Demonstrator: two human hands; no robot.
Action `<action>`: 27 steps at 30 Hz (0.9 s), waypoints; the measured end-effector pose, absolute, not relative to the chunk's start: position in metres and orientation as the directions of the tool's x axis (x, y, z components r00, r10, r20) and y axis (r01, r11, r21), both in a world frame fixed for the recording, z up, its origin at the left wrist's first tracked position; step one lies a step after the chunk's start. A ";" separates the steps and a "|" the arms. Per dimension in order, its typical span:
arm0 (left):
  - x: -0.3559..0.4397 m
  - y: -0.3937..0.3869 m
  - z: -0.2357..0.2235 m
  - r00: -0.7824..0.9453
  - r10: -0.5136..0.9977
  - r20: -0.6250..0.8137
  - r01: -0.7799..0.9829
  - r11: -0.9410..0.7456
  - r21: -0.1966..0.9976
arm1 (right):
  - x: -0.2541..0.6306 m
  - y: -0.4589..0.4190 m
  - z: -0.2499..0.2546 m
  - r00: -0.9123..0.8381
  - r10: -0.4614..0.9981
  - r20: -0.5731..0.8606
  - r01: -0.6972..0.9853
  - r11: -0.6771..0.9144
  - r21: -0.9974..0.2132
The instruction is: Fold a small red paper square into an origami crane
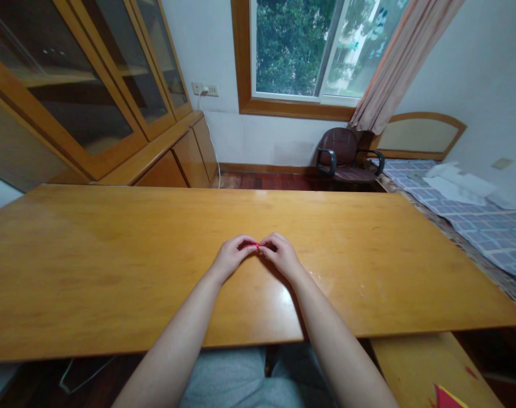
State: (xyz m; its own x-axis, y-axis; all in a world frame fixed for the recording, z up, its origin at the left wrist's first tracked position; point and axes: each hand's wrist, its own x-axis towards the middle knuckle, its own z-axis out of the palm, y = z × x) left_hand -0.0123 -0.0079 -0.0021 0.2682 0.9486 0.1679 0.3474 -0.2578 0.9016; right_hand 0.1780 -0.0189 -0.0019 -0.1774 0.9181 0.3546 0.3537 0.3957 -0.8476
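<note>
Nearest, grey-clothed legs [241, 377] showed below the table's edge, and at the lower right a red and yellow piece [448, 396] lay on a lower wooden surface [423, 362]. Farther in, over the middle of the wooden table [113, 260], the left hand [233, 253] and right hand [284, 256] met, each with thumb and fingers pinched on a small red thing [256, 247] between them, perhaps folded paper, though too hidden to be sure. Beyond stood a cabinet [160, 173], a bed [474, 226] and a dark armchair [340, 150], then a window [294, 51].
</note>
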 end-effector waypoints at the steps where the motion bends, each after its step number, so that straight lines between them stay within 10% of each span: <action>1: -0.012 -0.008 -0.002 0.270 0.948 0.169 0.346 -0.260 0.901 | 0.178 -0.019 -0.002 -0.176 0.917 0.358 0.351 0.398 -0.848; 27: -0.010 -0.006 -0.006 0.283 0.954 0.101 0.147 -0.147 0.978 | 0.173 -0.024 0.002 -0.197 0.894 0.403 0.398 0.449 -0.800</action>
